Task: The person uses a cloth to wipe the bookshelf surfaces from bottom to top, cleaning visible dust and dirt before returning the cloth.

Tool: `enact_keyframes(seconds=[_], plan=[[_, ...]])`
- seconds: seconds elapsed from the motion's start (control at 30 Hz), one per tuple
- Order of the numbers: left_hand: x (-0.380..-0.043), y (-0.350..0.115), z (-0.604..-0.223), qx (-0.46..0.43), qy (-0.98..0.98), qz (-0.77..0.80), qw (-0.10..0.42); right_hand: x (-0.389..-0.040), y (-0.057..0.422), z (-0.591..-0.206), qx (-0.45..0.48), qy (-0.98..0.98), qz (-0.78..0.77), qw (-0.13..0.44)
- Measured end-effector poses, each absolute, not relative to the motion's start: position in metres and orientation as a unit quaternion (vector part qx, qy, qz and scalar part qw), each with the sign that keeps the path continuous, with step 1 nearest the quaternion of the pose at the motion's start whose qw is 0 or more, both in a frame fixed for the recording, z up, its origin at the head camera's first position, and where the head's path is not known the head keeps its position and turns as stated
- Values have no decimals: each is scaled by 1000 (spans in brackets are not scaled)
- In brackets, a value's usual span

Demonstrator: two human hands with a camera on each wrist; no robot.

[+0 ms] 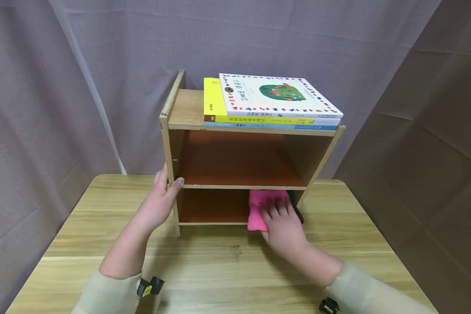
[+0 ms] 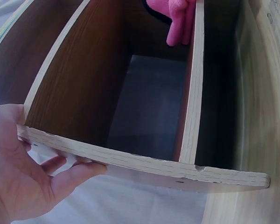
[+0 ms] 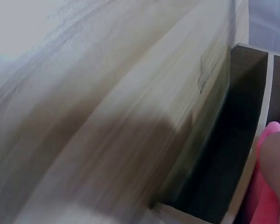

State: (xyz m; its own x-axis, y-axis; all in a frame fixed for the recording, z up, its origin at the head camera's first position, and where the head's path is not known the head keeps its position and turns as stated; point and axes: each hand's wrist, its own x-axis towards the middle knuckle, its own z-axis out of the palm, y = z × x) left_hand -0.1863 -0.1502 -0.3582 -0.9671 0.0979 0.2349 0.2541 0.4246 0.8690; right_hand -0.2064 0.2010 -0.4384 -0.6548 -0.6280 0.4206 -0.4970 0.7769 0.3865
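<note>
Looks like a wipe of the lower bay (image 1: 213, 207): R hand (image 1: 284, 231), fingers laid out straight, presses 1 pink cloth (image 1: 256, 214) there, just rt. of frame ctr. L hand (image 1: 160, 203) grips 1 shelf unit (image 1: 239, 186), ctr.-left. Next prob. needs steady bracing. 3 bks (image 1: 274, 104) up top.

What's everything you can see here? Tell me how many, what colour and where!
Wood-grain table: one, pale yellow-brown, across the bottom
Fabric curtain: count unclear, greyish purple, behind the table
Open wooden shelf: one, light and reddish brown, on the table
Flat paper books: three, white, yellow, blue, stacked atop the shelf
Soft cloth: one, pink, shelf's lower right
Unclear shape: one, black, beside the cloth
Small devices: two, black, near the sleeves
Sleeves: two, pale, on the forearms
Left hand: one, bare, gripping the shelf
Right hand: one, bare, on the cloth
</note>
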Motion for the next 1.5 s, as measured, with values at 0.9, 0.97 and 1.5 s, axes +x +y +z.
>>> enact_keyframes(seconds=[0.9, 0.97, 1.5], plan=[[-187, -151, -361, -99, -845, -521, 71, -197, 174, -462, 237, -944, 90, 210], [-187, -151, -361, -96, -845, -521, 70, -198, 172, -463, 236, -945, 90, 210], [-189, -150, -360, -98, -847, -518, 73, -197, 153, -463, 241, -941, 61, 229]])
